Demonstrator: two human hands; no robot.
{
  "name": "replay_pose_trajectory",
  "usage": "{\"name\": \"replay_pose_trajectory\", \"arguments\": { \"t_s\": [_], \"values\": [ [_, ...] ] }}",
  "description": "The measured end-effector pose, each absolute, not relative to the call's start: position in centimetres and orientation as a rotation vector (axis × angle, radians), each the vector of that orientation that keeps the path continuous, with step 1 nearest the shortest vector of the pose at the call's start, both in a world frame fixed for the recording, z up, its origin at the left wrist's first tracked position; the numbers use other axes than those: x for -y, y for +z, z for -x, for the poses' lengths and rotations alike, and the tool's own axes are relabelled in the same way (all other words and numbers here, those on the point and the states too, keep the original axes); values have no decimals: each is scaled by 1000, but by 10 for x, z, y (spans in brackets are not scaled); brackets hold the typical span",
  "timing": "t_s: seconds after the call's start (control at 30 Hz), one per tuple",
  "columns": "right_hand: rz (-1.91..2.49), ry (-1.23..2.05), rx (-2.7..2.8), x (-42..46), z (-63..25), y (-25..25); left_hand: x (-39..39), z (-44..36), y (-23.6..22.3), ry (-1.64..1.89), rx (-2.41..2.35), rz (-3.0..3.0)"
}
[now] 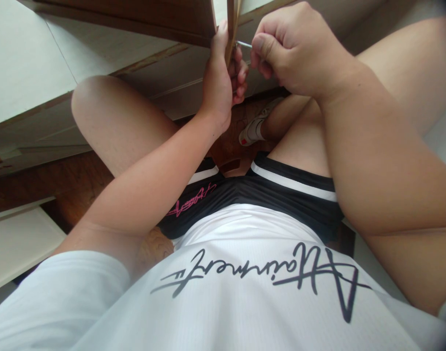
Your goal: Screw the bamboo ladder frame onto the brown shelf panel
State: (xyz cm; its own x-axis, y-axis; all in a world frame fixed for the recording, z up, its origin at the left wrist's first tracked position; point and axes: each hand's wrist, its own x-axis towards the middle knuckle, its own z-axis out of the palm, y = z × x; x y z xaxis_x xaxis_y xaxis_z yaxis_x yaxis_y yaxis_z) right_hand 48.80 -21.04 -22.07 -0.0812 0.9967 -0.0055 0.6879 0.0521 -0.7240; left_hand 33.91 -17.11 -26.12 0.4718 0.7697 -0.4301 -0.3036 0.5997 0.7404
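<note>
At the top middle, my left hand (219, 73) is closed round a narrow brown wooden board (231, 27). Its thumb points up along the near face, and its fingers curl past the edge on the right. My right hand (288, 48) is closed in a pinch on a thin, shiny metal rod (243, 44), whose handle end is hidden in the fist. The rod's tip meets the board's right side, beside my left fingertips, at a small dark spot too small to make out. A wide dark wooden panel (135, 19) adjoins the board on the left.
A pale tabletop (21, 53) with a worn edge lies beneath the wooden panel. My bare knees flank the work, with a shoe (255, 127) on the brown floor below. A white panel (21, 241) stands at lower left.
</note>
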Motion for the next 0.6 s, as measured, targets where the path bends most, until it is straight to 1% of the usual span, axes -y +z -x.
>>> {"name": "replay_pose_trajectory", "arguments": {
  "t_s": [0.1,0.33,0.6],
  "values": [
    [1721,794,1790,210,-489,-220,172,-340,-258,695,-841,-648],
    [1722,664,1931,207,-491,-227,171,-341,-258,706,-830,-594],
    [1747,688,1940,207,-487,-225,172,-342,-252,690,-850,-584]
  ]
}}
